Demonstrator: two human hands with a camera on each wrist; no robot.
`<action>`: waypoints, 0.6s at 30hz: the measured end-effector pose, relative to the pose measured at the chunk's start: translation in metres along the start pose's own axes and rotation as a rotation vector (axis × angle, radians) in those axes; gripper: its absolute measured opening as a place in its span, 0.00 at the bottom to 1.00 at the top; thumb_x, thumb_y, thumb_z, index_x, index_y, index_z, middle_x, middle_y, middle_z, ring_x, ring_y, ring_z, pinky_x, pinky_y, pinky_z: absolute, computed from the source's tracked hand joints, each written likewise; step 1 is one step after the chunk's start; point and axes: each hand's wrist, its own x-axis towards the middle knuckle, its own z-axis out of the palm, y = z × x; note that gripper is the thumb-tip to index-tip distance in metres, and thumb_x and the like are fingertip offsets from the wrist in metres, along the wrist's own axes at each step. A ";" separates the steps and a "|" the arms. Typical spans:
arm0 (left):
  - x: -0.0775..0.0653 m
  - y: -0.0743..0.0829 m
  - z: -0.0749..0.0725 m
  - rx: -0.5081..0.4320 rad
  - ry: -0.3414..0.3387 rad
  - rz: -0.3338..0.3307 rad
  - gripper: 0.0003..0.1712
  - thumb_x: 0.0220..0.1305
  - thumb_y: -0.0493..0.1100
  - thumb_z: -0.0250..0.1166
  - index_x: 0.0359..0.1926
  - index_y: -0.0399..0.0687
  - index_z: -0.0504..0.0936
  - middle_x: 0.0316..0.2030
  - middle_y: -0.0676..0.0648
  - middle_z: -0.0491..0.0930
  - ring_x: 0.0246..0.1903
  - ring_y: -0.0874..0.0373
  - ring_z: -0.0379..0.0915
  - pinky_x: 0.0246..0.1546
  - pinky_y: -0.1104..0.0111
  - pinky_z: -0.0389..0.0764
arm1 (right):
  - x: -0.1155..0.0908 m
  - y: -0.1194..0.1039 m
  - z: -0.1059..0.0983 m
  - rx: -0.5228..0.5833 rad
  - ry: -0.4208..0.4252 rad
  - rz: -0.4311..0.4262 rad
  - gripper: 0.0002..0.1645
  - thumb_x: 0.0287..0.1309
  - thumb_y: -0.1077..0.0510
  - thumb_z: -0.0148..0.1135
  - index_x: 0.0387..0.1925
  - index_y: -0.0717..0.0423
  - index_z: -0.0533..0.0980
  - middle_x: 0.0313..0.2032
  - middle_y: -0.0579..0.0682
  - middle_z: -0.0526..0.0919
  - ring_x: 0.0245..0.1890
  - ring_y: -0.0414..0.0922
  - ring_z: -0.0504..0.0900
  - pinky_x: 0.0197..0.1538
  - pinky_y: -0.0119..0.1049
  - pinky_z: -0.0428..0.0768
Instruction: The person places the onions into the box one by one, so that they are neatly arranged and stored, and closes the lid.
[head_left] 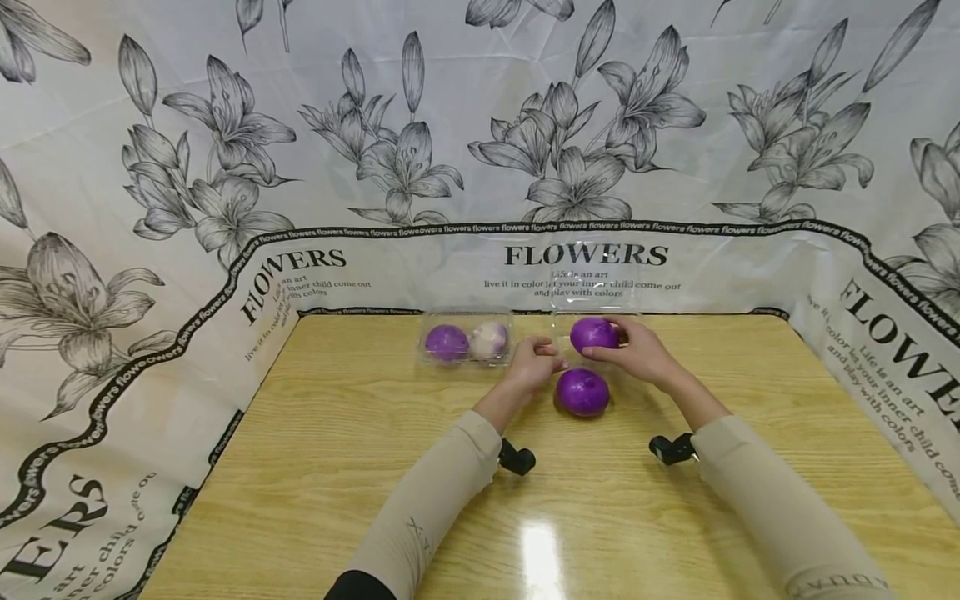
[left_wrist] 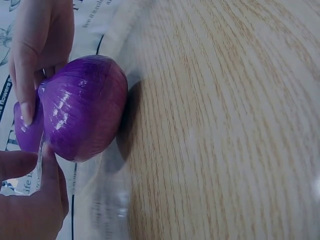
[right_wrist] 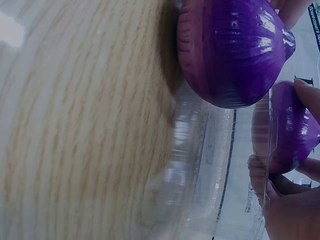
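Observation:
In the head view my right hand (head_left: 637,352) grips a glossy purple onion (head_left: 590,335) at the clear plastic box (head_left: 561,323), whose see-through lid (head_left: 592,275) stands raised behind it. My left hand (head_left: 534,362) is at the box's left front corner; in the left wrist view its thumb and forefinger pinch the thin clear rim (left_wrist: 40,162). Just in front of the box, a second purple onion (head_left: 582,392) sits on the table, untouched by either hand. The right wrist view shows the gripped onion (right_wrist: 290,130) partly behind the clear wall (right_wrist: 220,165).
Left of my hands stands another clear plastic box (head_left: 467,360) holding a purple onion (head_left: 447,342) and a whitish, purple-tinged one (head_left: 488,340). The wood-grain table (head_left: 337,467) ends at a flower-printed cloth (head_left: 420,271) behind. Black wrist mounts (head_left: 516,457) hang under both forearms.

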 end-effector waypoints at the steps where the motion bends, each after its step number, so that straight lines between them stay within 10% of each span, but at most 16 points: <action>1: 0.000 0.000 0.000 -0.005 -0.001 0.001 0.31 0.63 0.20 0.60 0.68 0.23 0.65 0.52 0.31 0.74 0.49 0.40 0.81 0.51 0.67 0.89 | 0.001 -0.001 0.000 0.002 -0.005 0.002 0.53 0.61 0.42 0.72 0.75 0.65 0.59 0.63 0.73 0.73 0.62 0.67 0.76 0.65 0.63 0.79; 18: -0.002 0.002 -0.001 -0.010 -0.014 -0.010 0.29 0.62 0.19 0.59 0.65 0.26 0.68 0.40 0.45 0.71 0.39 0.52 0.80 0.53 0.65 0.89 | 0.020 -0.001 0.010 -0.086 -0.050 0.014 0.52 0.61 0.42 0.73 0.74 0.65 0.61 0.63 0.73 0.73 0.62 0.68 0.75 0.65 0.64 0.78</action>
